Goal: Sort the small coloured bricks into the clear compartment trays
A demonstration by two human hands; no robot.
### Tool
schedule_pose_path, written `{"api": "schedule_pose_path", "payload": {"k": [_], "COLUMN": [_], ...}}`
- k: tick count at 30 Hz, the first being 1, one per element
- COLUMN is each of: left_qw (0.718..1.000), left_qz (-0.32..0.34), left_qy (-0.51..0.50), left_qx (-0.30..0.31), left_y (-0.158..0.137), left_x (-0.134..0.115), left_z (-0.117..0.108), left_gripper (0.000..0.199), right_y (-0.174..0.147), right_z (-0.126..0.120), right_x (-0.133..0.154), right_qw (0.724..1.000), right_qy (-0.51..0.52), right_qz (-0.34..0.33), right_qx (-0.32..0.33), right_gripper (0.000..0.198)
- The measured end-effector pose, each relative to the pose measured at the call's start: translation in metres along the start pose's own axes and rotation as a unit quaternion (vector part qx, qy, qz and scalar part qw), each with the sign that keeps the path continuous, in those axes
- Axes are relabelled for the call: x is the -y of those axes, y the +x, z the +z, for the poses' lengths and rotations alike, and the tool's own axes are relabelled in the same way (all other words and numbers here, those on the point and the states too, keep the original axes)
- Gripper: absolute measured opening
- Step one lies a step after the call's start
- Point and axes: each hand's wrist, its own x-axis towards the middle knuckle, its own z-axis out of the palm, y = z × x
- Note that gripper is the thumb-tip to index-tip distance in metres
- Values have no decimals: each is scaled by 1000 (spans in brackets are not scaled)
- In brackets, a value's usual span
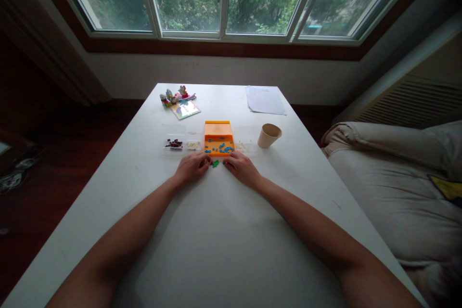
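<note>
My left hand (pixel 194 166) rests on the table with its fingers curled together, just left of a small green piece (pixel 215 163). Something small and dark shows at its fingertips, too small to name. Across from it, my right hand (pixel 241 167) is also closed, thumb and fingers drawn together; what they hold, if anything, is hidden. Right behind the hands stands an orange box (pixel 218 128), its lid raised at the back and several small blue pieces (pixel 225 147) lying in its tray. The green piece lies on the table between both hands, in front of the box.
Clear trays with dark brown pieces (pixel 174 143) and cream pieces (pixel 193 145) flank the box. A tan paper cup (pixel 269 135) stands to the right. Farther back are small figures (pixel 168 97), a card (pixel 186 109) and paper sheets (pixel 265 99).
</note>
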Motion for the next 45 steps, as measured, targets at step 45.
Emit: {"api": "schedule_pose_path", "payload": {"k": [45], "left_qw": [1000], "left_qz": [7], "left_qy": [-10], "left_qx": [-4], "left_y": [-1], "left_x": [1], "left_z": [-1], "left_gripper": [18], "right_y": [6], "right_z": [-106], "right_x": [-95], "right_qw": [914], "right_qy": [-116], "right_qz": [218], "right_qx": [-321], "right_gripper": [22]}}
